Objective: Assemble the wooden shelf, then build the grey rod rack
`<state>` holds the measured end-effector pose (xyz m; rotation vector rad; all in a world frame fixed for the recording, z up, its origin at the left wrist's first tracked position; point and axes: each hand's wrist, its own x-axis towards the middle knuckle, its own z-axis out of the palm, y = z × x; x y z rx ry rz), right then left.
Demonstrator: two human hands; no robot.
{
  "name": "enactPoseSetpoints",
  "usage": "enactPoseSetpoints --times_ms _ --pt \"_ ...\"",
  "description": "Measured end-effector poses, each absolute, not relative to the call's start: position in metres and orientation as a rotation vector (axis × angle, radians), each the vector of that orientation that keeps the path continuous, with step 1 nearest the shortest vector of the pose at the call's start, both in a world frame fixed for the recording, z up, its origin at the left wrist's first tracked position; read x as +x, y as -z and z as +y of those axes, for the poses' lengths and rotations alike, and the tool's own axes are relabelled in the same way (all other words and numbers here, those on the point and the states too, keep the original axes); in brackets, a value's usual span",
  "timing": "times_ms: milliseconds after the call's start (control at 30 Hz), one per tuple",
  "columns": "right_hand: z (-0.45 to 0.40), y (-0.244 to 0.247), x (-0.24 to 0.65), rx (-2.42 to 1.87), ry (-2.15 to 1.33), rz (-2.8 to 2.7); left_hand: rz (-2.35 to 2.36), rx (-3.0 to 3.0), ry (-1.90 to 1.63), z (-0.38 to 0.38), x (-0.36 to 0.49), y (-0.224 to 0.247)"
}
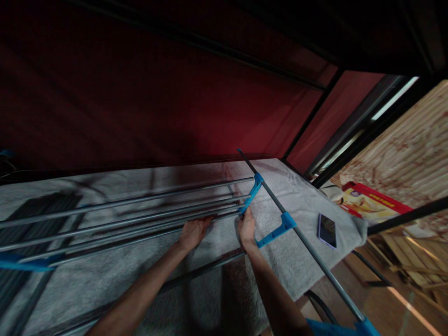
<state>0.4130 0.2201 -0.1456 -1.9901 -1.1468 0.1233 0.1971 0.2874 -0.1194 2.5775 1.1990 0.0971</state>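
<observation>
Several grey metal tubes (pixel 140 216) run side by side across a grey cloth. Their right ends meet a blue plastic bracket (pixel 251 193) fixed to a long grey pole (pixel 315 254). My left hand (pixel 196 232) is closed round the nearest tube, a little left of the bracket. My right hand (pixel 247 227) grips the near end of that bracket, where the tube meets it. Lower on the pole is a second blue bracket (pixel 278 231), with no tube in it. At the left, the tubes reach another blue bracket (pixel 31 262).
Dark tubes (pixel 38 219) lie in a bundle at the left of the cloth-covered table (pixel 301 186). A phone (pixel 327 230) rests near its right edge. Beyond are a red and yellow box (pixel 374 203) and a black frame post (pixel 313 114). A dark red panel (pixel 157 102) stands behind.
</observation>
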Motion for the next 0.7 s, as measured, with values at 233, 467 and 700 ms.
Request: enactPoseSetpoints --times_ms 233,467,700 --pt "0.221 0.148 0.41 -2.081 -0.08 -1.134 1.203 2.606 -0.121 0.287 0.199 0.123" --pt "0.224 0.148 0.41 -2.171 -0.067 -1.105 1.19 2.633 -0.158 0.286 0.2 0.122" --pt "0.216 0.149 0.417 -2.05 -0.176 -1.127 1.161 2.655 -0.25 0.273 0.193 0.115"
